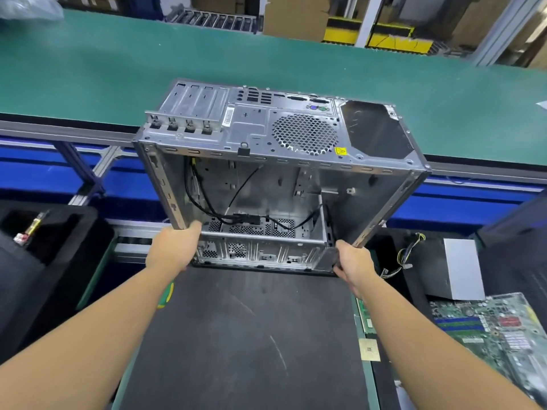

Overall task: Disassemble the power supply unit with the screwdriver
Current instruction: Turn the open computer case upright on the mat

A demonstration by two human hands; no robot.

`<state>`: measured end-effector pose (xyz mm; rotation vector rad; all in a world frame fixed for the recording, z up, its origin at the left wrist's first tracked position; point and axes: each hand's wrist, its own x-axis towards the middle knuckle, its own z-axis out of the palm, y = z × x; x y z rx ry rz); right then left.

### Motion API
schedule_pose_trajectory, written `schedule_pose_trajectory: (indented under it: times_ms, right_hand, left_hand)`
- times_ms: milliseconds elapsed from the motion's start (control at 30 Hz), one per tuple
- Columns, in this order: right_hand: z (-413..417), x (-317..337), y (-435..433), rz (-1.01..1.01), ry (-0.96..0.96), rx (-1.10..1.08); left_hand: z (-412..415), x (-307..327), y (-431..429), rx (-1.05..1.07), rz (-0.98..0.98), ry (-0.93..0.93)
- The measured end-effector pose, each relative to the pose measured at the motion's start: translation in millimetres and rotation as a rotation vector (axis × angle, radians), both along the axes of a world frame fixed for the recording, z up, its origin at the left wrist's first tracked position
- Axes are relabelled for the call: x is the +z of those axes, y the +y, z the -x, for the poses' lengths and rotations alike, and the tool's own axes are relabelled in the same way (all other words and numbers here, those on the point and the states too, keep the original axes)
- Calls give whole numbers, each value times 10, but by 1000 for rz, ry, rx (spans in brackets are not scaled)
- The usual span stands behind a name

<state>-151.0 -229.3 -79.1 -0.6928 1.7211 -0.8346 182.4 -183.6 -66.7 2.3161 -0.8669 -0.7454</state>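
Both arms are stretched out straight ahead, and each hand is clamped on the computer case point(296, 134). The left hand point(174, 247) curls around the lower left edge of the frame with the fingers hooked inside. The right hand point(352, 261) grips the lower right corner, thumb on the near side and the rest wrapped behind the metal. The case is tilted with its open side facing the camera and its rear panel turned upward, fan grille and slot covers showing. There's a dark rectangular opening at the right end of that panel. A few loose black cables point(207, 199) hang inside. The bottom edge is right at the far end of the black mat point(251, 335) on the counter, and honestly I can't tell if it's touching or just above it. Off to the right, well apart from the case, what looks like the power supply unit point(461, 267) is a grey metal box in a black tray with its wire bundle point(405, 253) sticking out. A motherboard point(488, 329) lies just in front of it. The green conveyor belt point(118, 69) runs behind everything.
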Motion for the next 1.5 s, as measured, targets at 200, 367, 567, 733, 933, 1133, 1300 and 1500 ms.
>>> schedule_pose_trajectory:
  times_ms: [200, 367, 567, 733, 933, 1133, 1300, 1500]
  right_hand:
    - [-16, 7, -1, 10, 8, -6]
    - [-33, 63, 37, -45, 30, 21]
    - [24, 115, 442, -59, -128, 182]
    - [-91, -124, 994, -203, -30, 209]
    - [-258, 33, 1420, -221, -102, 665]
    - [-172, 316, 1826, -69, -292, 818]
    - [323, 375, 2150, 26, -228, 661]
    - [1274, 144, 2497, -39, 57, 458]
  left_hand:
    - [-20, -17, -23, 3, -9, 9]
    - [-6, 52, 12, -19, -62, 55]
    - [11, 96, 230, -56, -199, 49]
    - [192, -257, 734, -15, -133, 157]
    - [817, -175, 968, -6, 81, 761]
    - [1772, 249, 974, -193, 140, 1066]
    - [2416, 167, 1068, -536, 1, 826]
    - [2963, -184, 1290, -984, -229, 443]
